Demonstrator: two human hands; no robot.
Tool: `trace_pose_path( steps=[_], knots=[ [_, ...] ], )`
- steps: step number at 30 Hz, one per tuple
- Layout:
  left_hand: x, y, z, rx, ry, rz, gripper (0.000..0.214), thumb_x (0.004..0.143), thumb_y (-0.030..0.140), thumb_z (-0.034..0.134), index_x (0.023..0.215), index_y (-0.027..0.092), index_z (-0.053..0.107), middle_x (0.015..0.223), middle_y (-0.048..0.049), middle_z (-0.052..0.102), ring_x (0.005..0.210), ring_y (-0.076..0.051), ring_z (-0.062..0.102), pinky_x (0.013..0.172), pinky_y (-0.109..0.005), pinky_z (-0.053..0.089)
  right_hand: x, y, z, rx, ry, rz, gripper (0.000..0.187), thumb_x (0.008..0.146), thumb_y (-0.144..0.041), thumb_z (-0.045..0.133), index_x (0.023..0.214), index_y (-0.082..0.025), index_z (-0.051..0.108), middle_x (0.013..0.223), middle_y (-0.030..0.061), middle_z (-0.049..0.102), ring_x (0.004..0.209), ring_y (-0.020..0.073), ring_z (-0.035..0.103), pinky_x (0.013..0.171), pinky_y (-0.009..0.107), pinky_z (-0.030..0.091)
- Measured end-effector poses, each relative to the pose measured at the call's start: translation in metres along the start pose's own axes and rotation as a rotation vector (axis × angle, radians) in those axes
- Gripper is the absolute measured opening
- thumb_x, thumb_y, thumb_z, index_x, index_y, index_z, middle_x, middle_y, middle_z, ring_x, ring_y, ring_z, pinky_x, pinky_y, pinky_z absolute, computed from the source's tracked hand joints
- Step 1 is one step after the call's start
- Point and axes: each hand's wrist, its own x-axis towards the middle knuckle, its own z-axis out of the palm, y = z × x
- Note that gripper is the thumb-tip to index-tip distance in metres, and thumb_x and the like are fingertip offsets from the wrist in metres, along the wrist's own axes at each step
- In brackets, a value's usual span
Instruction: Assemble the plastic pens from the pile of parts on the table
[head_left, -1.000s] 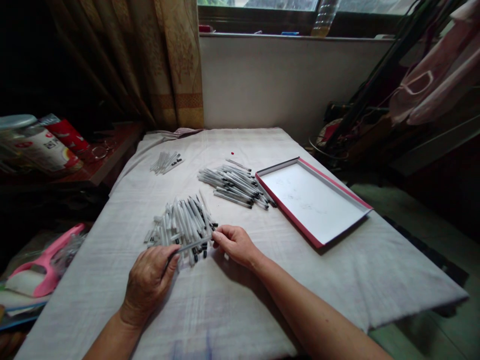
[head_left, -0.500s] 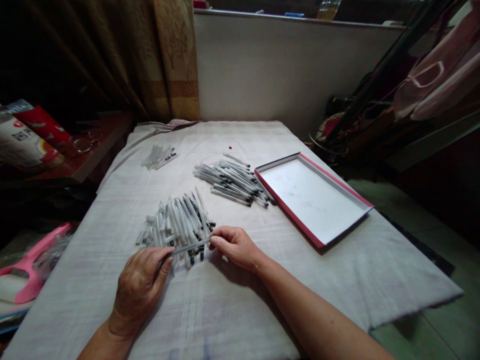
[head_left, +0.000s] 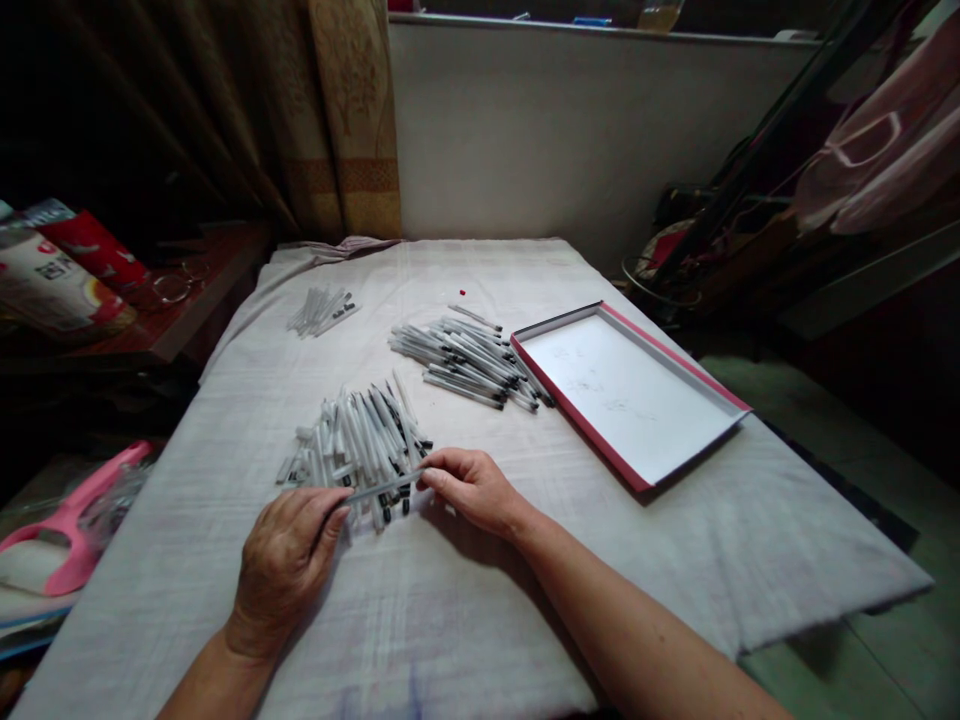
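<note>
A pale, see-through pen (head_left: 384,487) is stretched between my two hands, just above the near edge of a pile of pens (head_left: 360,430). My left hand (head_left: 289,565) is closed on its left end, thumb against fingers. At the right end, the fingertips of my right hand (head_left: 469,490) pinch it. My fingers hide both ends. The pile below has clear barrels, several with black ends. Farther back lies a second heap of pens (head_left: 457,360) with black tips. A smaller bunch of thin clear pieces (head_left: 322,311) rests at the far left.
A shallow red-edged box (head_left: 637,395) with a white inside sits on the right of the cloth-covered table (head_left: 600,580). A tiny red piece (head_left: 463,293) lies at the back. On the left are a side table (head_left: 187,320) and a pink-handled tool (head_left: 79,530).
Both hands keep hold of the pen in nearly the same place. The whole view has shifted slightly.
</note>
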Motion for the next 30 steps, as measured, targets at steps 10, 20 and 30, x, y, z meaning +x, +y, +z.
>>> trace_pose_path(
  steps=[10,20,30],
  knots=[
    [-0.0003,0.0008,0.0003,0.016,-0.014,0.022,0.016,0.097,0.026,0.050,0.101,0.019,0.064,0.085,-0.0046,0.069,0.079,-0.020,0.063,0.076,-0.032,0.047,0.0003,0.0060,0.0014,0.046,0.036,-0.010,0.024,0.079,-0.031,0.064,0.095,-0.019,0.078,0.077,0.0019,0.073,0.067,0.0143,0.062,0.062,0.025,0.047],
    [0.0009,0.0015,-0.0013,0.024,-0.029,0.050,0.015,0.097,0.024,0.050,0.103,0.018,0.063,0.086,-0.0048,0.068,0.080,-0.020,0.062,0.076,-0.032,0.047,-0.0008,0.0044,0.0008,-0.001,0.032,-0.021,0.025,0.080,-0.028,0.061,0.096,-0.018,0.076,0.075,0.0017,0.071,0.065,0.0129,0.060,0.060,0.024,0.045],
    [0.0034,0.0033,-0.0023,0.068,-0.043,0.094,0.017,0.096,0.025,0.053,0.107,0.016,0.061,0.088,-0.0068,0.069,0.081,-0.021,0.063,0.079,-0.034,0.047,0.0000,-0.0004,0.0011,0.135,0.034,0.018,0.020,0.077,-0.028,0.065,0.094,-0.018,0.071,0.073,-0.0004,0.068,0.060,0.0112,0.056,0.057,0.023,0.043]
  ],
)
